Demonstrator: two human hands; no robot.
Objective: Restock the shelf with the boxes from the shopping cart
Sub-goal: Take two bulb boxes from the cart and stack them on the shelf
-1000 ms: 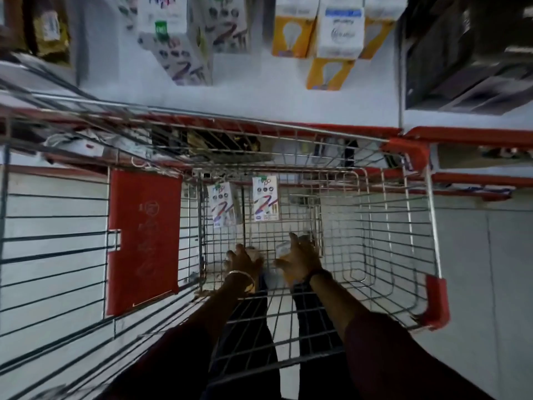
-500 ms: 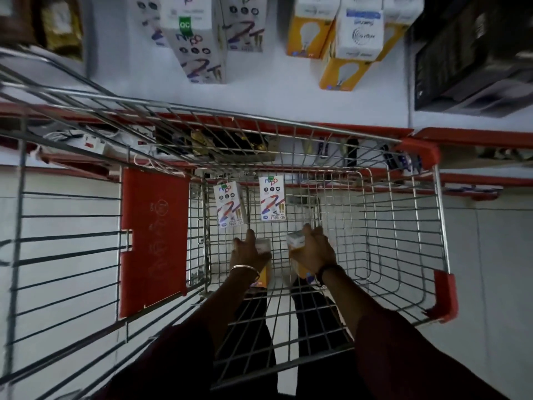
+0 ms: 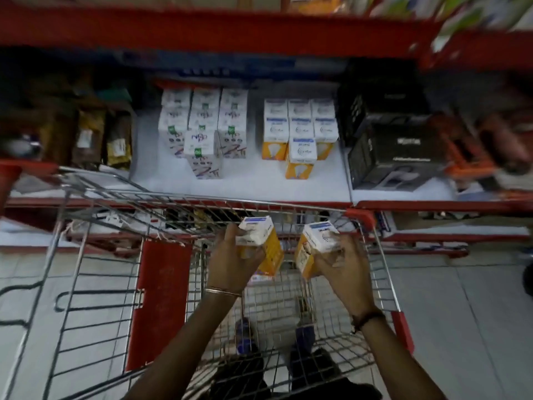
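Boxes of light bulbs, white on top and orange below, are the stock in hand: 2 are lifted above the shopping cart (image 3: pixel 372 223), 1 per hand. The left hand (image 3: pixel 230 264) is closed around the left box (image 3: pixel 259 241), fingers wrapped over its front; the right hand (image 3: pixel 340 267) clasps the right box (image 3: pixel 314 249) from the side and below. Both are held upright with lids up, probably so they can go straight onto the shelf (image 3: pixel 259 183) standing like their neighbours. The matching orange stack (image 3: pixel 300 134) sits in 3 columns with 1 box set in front; I count roughly 10, though blur makes this unsure. Beside it, the white patterned stack (image 3: pixel 204 128) also shows 3 columns plus 1 in front. At least 1 more item (image 3: pixel 259 277) lies in the cart basket, partly hidden.
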